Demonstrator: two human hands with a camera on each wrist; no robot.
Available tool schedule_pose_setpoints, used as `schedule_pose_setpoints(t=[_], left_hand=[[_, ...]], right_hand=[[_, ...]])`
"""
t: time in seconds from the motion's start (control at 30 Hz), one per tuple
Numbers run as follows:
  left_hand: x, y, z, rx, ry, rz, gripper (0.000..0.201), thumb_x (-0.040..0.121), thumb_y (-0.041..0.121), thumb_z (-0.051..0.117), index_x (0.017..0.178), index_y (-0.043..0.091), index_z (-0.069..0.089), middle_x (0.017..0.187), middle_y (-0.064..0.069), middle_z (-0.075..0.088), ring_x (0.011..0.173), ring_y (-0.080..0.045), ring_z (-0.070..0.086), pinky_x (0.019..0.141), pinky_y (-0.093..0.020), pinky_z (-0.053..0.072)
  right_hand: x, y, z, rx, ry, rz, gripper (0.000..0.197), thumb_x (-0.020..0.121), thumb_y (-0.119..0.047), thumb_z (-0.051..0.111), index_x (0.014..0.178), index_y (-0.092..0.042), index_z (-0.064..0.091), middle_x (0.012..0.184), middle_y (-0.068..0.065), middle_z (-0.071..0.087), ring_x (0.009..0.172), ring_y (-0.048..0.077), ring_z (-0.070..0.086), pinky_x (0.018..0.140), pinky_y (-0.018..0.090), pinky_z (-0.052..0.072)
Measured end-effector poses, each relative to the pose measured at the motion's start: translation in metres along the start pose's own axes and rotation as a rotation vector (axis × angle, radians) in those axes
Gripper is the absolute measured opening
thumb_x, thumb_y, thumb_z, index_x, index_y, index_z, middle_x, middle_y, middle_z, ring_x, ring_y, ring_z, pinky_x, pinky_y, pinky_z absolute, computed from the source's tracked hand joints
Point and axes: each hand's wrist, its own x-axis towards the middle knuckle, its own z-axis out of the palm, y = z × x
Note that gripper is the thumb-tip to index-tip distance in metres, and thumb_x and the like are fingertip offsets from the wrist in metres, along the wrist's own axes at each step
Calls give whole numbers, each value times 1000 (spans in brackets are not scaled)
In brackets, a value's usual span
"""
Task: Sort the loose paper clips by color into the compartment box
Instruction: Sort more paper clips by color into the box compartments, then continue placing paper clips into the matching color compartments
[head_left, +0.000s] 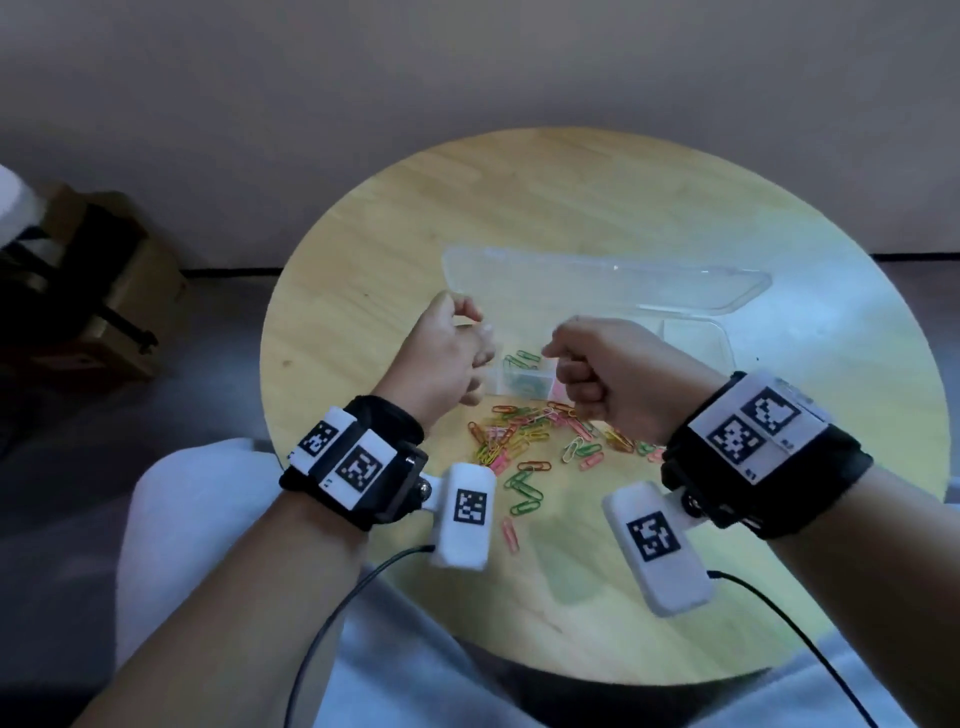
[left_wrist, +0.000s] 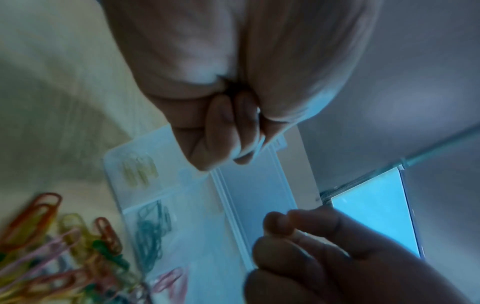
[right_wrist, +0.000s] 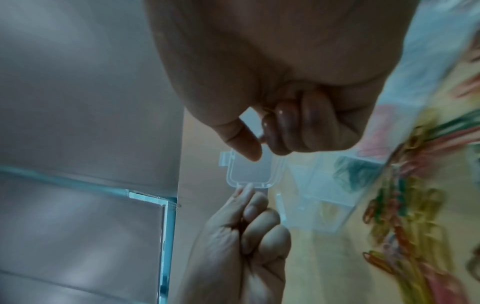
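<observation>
Both hands hover above the clear compartment box (head_left: 524, 382). The left hand (head_left: 441, 358) and right hand (head_left: 608, 374) are curled; whether either pinches a clip, I cannot tell. Best release low over the matching colour. Loose paper clips (head_left: 535, 431) litter the round wooden surface (head_left: 363, 270); grey wall behind.

Left hand (left_wrist: 233, 86) curled above compartment box (left_wrist: 182, 205), clips (left_wrist: 46, 246) beside.

A plain room: round wooden table (head_left: 623, 208), bare wall (head_left: 467, 67), cardboard box (head_left: 130, 291).
</observation>
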Motion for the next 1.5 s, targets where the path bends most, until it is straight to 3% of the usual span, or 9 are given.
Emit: schedule_pose_setpoints(t=[0.17, 0.33, 0.47, 0.6, 0.8, 1.17, 1.23, 1.33, 1.5], left_hand=[[9, 13, -23, -175, 38, -113, 17, 93, 2, 39, 82, 12, 47, 59, 0, 35, 42, -11, 20, 41, -19, 14], [10, 10, -44, 153, 97, -114, 23, 85, 11, 44, 62, 13, 43, 53, 1, 31, 40, -14, 18, 41, -21, 17], [11, 6, -46, 291, 96, -91, 24, 85, 15, 39, 61, 13, 42, 55, 0, 34, 44, -18, 22, 44, -24, 21], [12, 9, -37, 258, 7, -39, 25, 86, 17, 40, 60, 16, 39, 58, 2, 30, 48, -16, 22, 48, -27, 20], [14, 23, -12, 186, -64, 109, 21, 89, 29, 44, 68, 27, 43, 64, 12, 38, 62, -11, 36, 60, -32, 29], [17, 15, -2, 707, -24, 162, 24, 97, 45, 44, 111, 27, 53, 122, 7, 51, 119, -15, 46, 109, -44, 28], [12, 17, -4, 761, -5, 248, 25, 94, 43, 49, 114, 28, 55, 124, 7, 52, 120, -14, 46, 106, -42, 32], [1, 16, -4, 692, -23, 328, 14, 90, 31, 56, 101, 24, 62, 99, 5, 63, 93, -12, 59, 82, -30, 47], [-20, -5, 9, 864, -233, 281, 4, 86, 22, 62, 84, 23, 65, 66, 10, 57, 62, -4, 52, 58, -24, 39]], right_hand=[[18, -34, 34, -137, 40, -50, 7, 92, -16, 52, 95, -10, 53, 72, 7, 43, 58, 18, 38, 54, 29, 28], [31, -49, 57, -184, 27, -75, 9, 92, -18, 50, 86, -11, 52, 89, 13, 54, 78, 25, 51, 72, 34, 41], [38, -47, 63, -297, -12, -79, 28, 97, -28, 51, 112, -5, 55, 121, 21, 60, 105, 36, 59, 99, 37, 43], [33, -38, 59, -258, -27, -133, 46, 97, -42, 49, 134, -15, 48, 131, 6, 52, 118, 20, 49, 111, 41, 35], [6, -13, 31, -17, 100, -191, 23, 97, -36, 52, 115, -25, 61, 119, 0, 64, 113, 17, 59, 103, 39, 45], [-36, 14, -12, 149, 245, -290, 16, 95, -25, 55, 106, -19, 65, 107, 5, 72, 103, 23, 68, 94, 40, 49], [-41, 16, -20, 107, 246, -309, 10, 94, -18, 55, 97, -19, 65, 100, 5, 73, 95, 23, 69, 86, 38, 50], [-45, 26, -32, -57, 202, -263, 13, 92, -10, 56, 87, -17, 66, 85, 6, 72, 76, 20, 67, 72, 34, 47], [-42, 64, -45, -664, 176, -123, 2, 83, -19, 68, 82, -18, 68, 73, 3, 70, 63, 16, 63, 59, 27, 45]])
